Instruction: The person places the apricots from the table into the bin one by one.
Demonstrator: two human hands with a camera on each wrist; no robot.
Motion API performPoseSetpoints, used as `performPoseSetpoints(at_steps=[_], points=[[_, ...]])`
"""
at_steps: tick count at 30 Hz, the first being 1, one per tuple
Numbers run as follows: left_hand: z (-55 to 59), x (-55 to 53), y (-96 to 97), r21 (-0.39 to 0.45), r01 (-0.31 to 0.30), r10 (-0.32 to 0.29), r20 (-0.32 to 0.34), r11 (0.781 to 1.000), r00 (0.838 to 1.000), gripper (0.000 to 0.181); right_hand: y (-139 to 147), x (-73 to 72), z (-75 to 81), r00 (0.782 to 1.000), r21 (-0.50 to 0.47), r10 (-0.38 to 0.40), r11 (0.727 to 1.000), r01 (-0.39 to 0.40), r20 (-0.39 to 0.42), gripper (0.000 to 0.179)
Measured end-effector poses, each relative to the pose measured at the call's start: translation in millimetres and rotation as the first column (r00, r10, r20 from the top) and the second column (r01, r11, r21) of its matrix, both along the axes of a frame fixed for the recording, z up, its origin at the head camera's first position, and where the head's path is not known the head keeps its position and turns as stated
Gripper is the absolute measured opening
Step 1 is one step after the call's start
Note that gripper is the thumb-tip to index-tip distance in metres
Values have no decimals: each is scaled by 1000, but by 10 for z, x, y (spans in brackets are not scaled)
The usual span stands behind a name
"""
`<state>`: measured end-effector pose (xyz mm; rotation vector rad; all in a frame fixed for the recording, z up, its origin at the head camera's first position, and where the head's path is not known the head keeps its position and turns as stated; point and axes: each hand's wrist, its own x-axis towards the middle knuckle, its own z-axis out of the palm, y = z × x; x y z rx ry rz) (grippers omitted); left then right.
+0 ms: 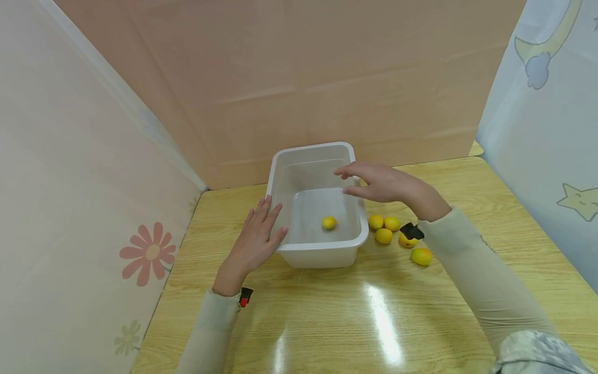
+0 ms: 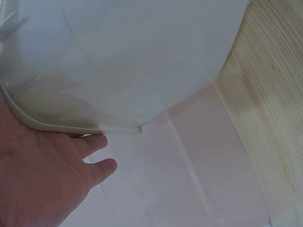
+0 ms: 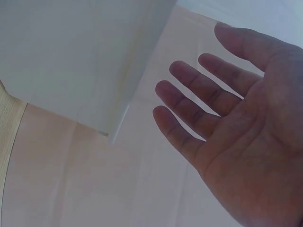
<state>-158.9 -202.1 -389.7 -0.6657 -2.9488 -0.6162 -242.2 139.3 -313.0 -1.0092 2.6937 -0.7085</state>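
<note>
A white plastic bin [image 1: 322, 253] stands on the wooden table with one small yellow fruit [image 1: 329, 223] on its floor. My left hand [image 1: 254, 239] rests at the bin's near left rim, its fingers extended, and the left wrist view shows the hand [image 2: 52, 165] against that rim. Over the right side of the bin hovers my right hand [image 1: 380, 182], its fingers slightly bent and holding nothing. In the right wrist view this hand [image 3: 236, 109] is spread beside the bin's wall [image 3: 85, 56], apart from it. Whether the fruit is a lemon or a small mango I cannot tell.
To the right of the bin, several yellow fruits [image 1: 384, 236] lie on the table [image 1: 317, 322], partly under my right wrist. One fruit [image 1: 421, 256] has a reddish-green tint. A tan backdrop [image 1: 289, 78] rises behind the bin, with patterned cloth walls on both sides.
</note>
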Motion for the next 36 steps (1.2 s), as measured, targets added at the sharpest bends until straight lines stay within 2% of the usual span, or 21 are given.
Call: performPoseSetpoints(at_steps=[18, 26, 36], points=[[9, -1, 0, 1, 3, -3, -2, 1000, 1000, 66, 265, 6, -34, 998, -72, -47, 996, 44, -29, 51], [-8, -3, -1, 22, 7, -7, 13, 1000, 1000, 67, 493, 6, -123, 996, -118, -72, 991, 67, -44, 51], [-6, 7, 8, 21, 5, -5, 5, 1000, 1000, 67, 788, 58, -338, 993, -97, -120, 988, 118, -13, 53]])
